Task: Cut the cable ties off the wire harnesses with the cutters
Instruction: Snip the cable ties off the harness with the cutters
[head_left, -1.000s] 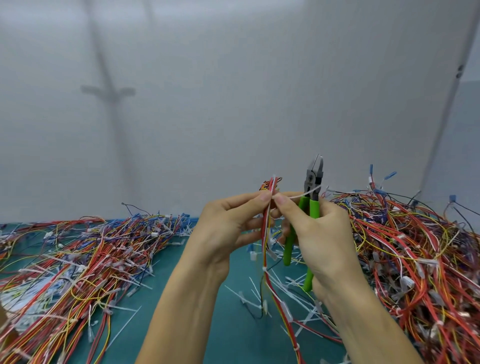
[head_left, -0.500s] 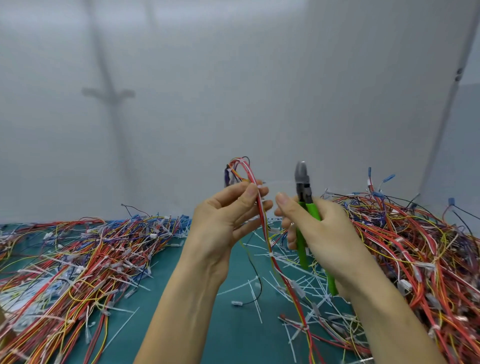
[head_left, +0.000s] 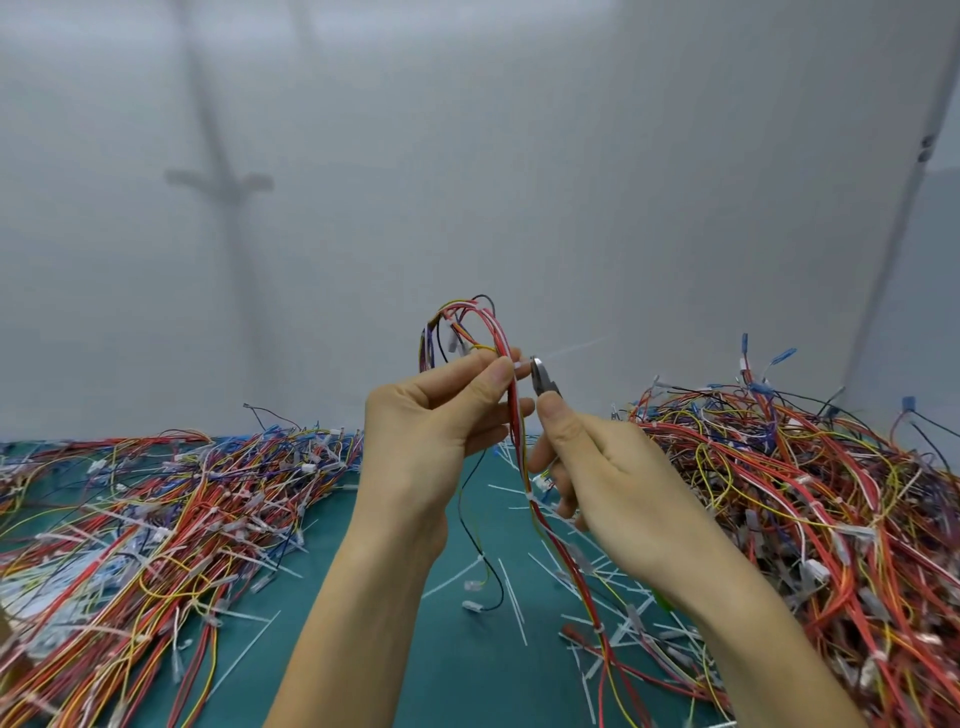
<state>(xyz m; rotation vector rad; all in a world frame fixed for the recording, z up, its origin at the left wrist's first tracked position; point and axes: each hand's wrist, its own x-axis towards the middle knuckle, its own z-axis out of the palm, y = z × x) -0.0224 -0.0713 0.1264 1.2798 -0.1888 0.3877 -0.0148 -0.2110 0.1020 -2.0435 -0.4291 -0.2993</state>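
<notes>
Teal-green bench mat (head_left: 457, 675) is flanked by two heaps of red, yellow and blue wire harnesses: taller right heap (head_left: 805, 493), flatter left heap (head_left: 156, 519). White cut-off tie strips (head_left: 511, 597) are scattered between them. One thin multicoloured harness (head_left: 511, 415) is held up over the mat, long axis near vertical, top looped over, lower run trailing to the mat. It is pinched near the top by thumb and forefinger of the left hand (head_left: 431, 431). The right hand (head_left: 613, 478), just beside and lower, is curled round the green-handled steel cutters (head_left: 543, 382), with the handles mostly hidden. The nose is pointed up and leftward, its tip at the white cable tie (head_left: 519, 365) wrapped round the bundle beside the left thumb tip. The tie's tail is stuck out rightward, across the harness axis. Whether the strap is between the blades cannot be told. The cut is judged to depend on blades laid across the strap, clear of wires and fingertips.
</notes>
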